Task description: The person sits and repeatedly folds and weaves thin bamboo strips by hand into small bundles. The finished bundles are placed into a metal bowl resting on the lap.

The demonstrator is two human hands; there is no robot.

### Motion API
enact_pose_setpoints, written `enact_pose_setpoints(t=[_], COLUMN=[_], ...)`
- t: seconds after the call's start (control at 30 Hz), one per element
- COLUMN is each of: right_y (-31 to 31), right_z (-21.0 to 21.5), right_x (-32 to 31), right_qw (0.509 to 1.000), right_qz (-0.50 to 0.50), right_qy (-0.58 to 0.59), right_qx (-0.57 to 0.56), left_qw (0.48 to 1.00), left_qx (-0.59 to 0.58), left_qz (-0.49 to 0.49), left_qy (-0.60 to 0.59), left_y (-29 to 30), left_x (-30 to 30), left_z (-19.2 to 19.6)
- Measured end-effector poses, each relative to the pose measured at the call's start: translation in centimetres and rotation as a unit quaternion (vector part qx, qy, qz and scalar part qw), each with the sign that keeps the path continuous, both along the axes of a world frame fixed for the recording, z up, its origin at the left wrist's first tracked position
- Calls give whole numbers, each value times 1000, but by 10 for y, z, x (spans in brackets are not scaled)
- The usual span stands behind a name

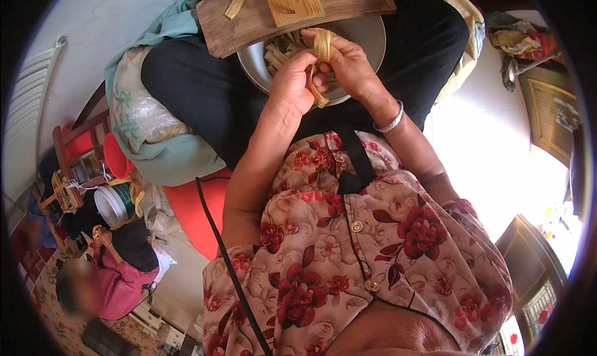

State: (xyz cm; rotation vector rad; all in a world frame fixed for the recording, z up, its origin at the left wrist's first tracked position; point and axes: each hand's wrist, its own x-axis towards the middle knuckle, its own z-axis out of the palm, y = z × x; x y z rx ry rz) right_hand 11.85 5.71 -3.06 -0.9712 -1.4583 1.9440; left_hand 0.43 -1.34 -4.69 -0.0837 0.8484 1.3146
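Note:
My left hand (293, 82) and my right hand (352, 62) meet over a metal basin (376, 36) between my knees. A pale yellow strip (322, 46) is looped between them, its tail hanging below my fingers. Right-hand fingers curl round the loop, while the left thumb and fingers pinch it lower down. I cannot tell what the strip is made of. Inside the basin lie several similar folded pieces (278, 52). Across the basin's far side rests a curved wooden board (357, 6), with flat, ridged yellow sheets (293, 4) and a small loose strip (237, 4) on it.
At the left are a teal cloth (180, 163), a filled plastic sack (140, 101), a red bucket (116, 157) and a white tub (112, 205). Another person in a pink top (121, 284) sits at lower left. A yellowish sack (463, 51) lies beside my right knee.

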Motion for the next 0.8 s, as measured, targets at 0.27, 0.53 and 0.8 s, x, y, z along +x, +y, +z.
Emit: enact_pose_setpoints(t=[0.27,0.53,0.8], right_y=[11,-10,-15], right_z=[13,-19,-29], right_x=[14,18,20], right_qw=[757,995,906], right_qz=[-7,37,15], right_qy=[-230,4,201], right_qx=[611,-89,-373], left_qw=[983,778,822], left_qx=[30,203,246], left_qz=[83,2,-65], left_qy=[161,595,509], left_y=[2,-6,2], left_x=[-4,-11,-19], left_z=[9,-2,-15])
